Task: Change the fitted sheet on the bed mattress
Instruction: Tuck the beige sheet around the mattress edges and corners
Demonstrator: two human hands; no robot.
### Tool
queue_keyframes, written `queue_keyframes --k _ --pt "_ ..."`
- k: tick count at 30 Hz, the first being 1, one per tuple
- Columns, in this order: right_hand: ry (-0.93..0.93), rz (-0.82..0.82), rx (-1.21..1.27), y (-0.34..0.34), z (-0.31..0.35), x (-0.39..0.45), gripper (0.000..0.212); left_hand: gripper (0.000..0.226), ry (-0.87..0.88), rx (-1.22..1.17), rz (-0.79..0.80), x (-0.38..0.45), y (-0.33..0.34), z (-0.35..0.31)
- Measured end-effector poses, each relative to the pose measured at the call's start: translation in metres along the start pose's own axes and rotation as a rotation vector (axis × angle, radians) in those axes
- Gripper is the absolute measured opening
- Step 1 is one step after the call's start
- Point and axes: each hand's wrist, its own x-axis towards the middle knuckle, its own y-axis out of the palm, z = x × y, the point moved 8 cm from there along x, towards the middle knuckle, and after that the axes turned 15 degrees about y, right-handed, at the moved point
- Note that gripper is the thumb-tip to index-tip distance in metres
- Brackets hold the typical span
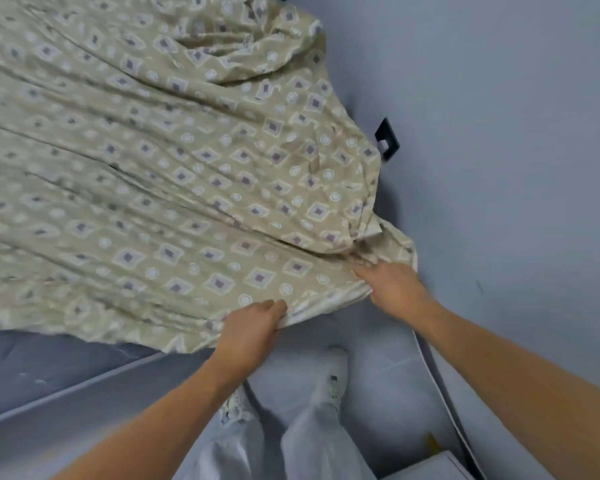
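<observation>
Beige fitted sheet [146,174], patterned with diamonds and circles, spread over most of the mattress [42,368], its long creases running from the far left toward the near right corner, where the cloth gathers to a point. Far end bunched in a loose heap against the wall [499,98]. Bare bluish mattress surface showing below the sheet's lower hem at the left.

Left hand [248,329] gripping the sheet's near edge, fingers [274,306] curled over the top of the hem, thumb hidden beneath. Right hand [394,287] just beside it, further toward the corner, clutching the gathered folds; fingers tucked into the cloth, exact grip partly hidden. Both forearms reaching in from the bottom of the view, hands near each other but apart.

Black bracket [388,138] on the wall just beyond the sheet's right edge. Pale trousers [312,441] and light shoes [333,372] on the floor [388,368] below the hands. Corner of a white box [433,467] at the bottom right.
</observation>
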Motion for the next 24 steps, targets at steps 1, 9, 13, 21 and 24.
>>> queue_keyframes --k 1,9,13,21,24 --pt "0.065 0.007 -0.037 0.004 -0.019 -0.003 0.067 0.042 0.023 -0.024 -0.007 0.009 0.011 -0.017" --pt "0.173 -0.107 -0.142 0.012 -0.048 -0.022 0.075 0.044 0.096 -0.032 -0.047 0.021 0.04 -0.041" --pt "-0.02 -0.177 -0.074 0.023 0.028 -0.032 0.091 0.059 -0.016 0.084 -0.086 -0.027 0.028 0.015" --pt "-0.277 -0.117 -0.018 0.079 0.227 -0.047 0.099 0.081 -0.211 0.104 -0.109 -0.145 0.016 0.149" --pt "-0.287 -0.152 -0.008 0.092 0.299 -0.052 0.099 0.085 -0.243 0.096 -0.153 -0.192 0.009 0.196"
